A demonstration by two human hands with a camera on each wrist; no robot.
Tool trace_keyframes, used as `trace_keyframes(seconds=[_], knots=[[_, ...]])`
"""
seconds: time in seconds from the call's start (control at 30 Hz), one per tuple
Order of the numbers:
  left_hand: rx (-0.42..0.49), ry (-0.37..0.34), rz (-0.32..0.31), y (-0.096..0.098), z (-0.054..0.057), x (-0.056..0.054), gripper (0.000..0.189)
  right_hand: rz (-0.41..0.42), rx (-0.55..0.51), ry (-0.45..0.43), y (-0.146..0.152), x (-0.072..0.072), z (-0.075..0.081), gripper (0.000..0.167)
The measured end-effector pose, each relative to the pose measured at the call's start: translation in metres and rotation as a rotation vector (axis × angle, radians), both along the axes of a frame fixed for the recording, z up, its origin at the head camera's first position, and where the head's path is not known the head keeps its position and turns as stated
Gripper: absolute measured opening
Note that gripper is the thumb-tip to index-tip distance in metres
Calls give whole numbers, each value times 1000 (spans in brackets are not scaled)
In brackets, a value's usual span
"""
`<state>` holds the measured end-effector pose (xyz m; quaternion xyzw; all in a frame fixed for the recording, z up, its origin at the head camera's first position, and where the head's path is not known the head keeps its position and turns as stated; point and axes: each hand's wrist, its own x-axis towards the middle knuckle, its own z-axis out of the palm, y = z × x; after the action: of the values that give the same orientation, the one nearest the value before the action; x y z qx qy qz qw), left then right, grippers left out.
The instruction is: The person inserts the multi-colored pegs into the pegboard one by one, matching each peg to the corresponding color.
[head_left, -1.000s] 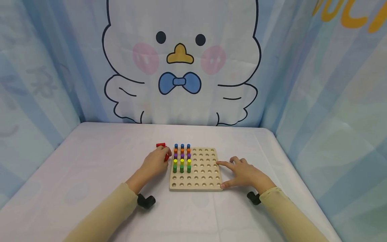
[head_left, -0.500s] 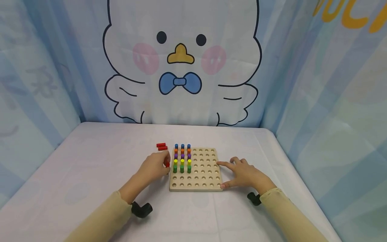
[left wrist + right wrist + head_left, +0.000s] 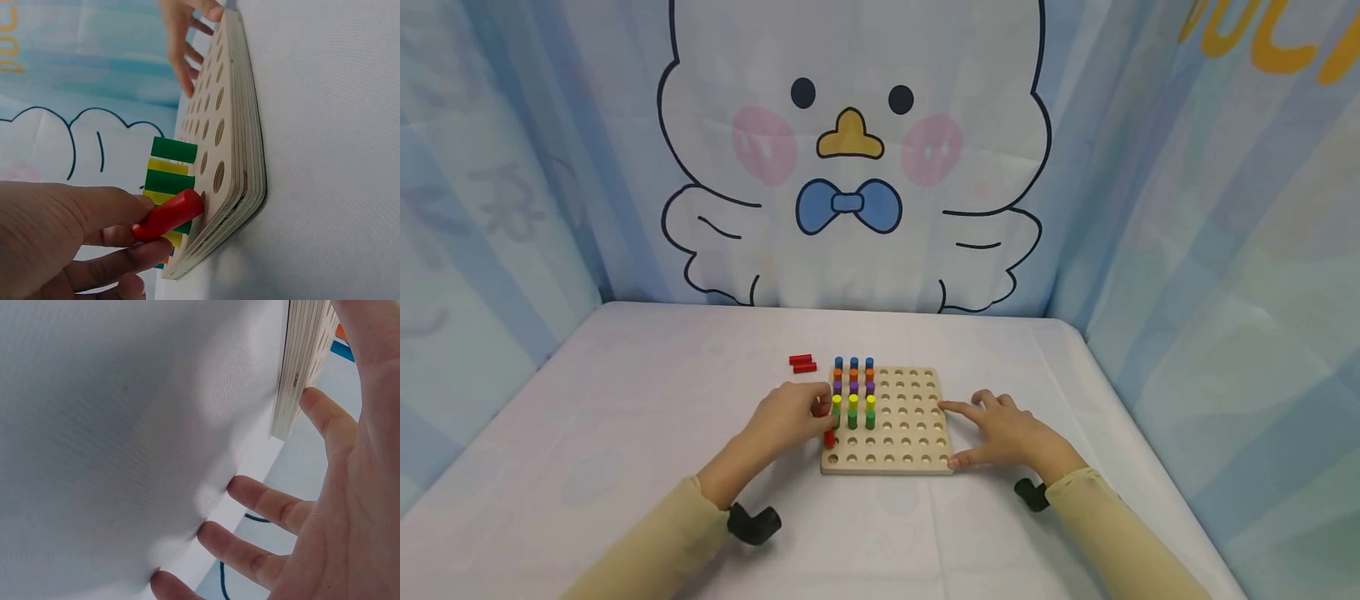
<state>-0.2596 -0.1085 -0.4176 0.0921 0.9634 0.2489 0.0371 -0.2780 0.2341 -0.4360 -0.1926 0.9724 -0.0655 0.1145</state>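
Observation:
My left hand point(image 3: 790, 414) pinches a red peg point(image 3: 167, 215) between thumb and fingers. The peg leans, its lower end at a hole near the left edge of the wooden pegboard point(image 3: 917, 442), in front of the green pegs point(image 3: 852, 420); whether it enters the hole I cannot tell. Behind those stand rows of yellow point(image 3: 853, 402), purple, orange and blue pegs in the board's left columns. My right hand point(image 3: 1007, 429) is spread at the board's right side, thumb and index fingertip touching its edge; the other fingertips rest on the table in the right wrist view.
Two loose red pegs point(image 3: 802, 364) lie on the white tablecloth point(image 3: 662, 383), left of the board's far corner. A curtain point(image 3: 850, 267) printed with a cartoon bird hangs behind the table, and more curtain flanks both sides.
My left hand has carried a red peg from near the loose pegs toward me, then right to the board's left edge, tilting it more upright. The right hand has stayed in place.

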Motion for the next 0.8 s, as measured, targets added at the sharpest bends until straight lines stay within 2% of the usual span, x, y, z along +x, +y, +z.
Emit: trace_keyframes(seconds=[0.53, 0.8], knots=[[-24, 50, -18, 5, -3, 1, 19, 4, 0, 8, 1, 0, 0, 96], [-9, 76, -26, 7, 0, 4, 24, -4, 2, 2, 1, 0, -1, 96]])
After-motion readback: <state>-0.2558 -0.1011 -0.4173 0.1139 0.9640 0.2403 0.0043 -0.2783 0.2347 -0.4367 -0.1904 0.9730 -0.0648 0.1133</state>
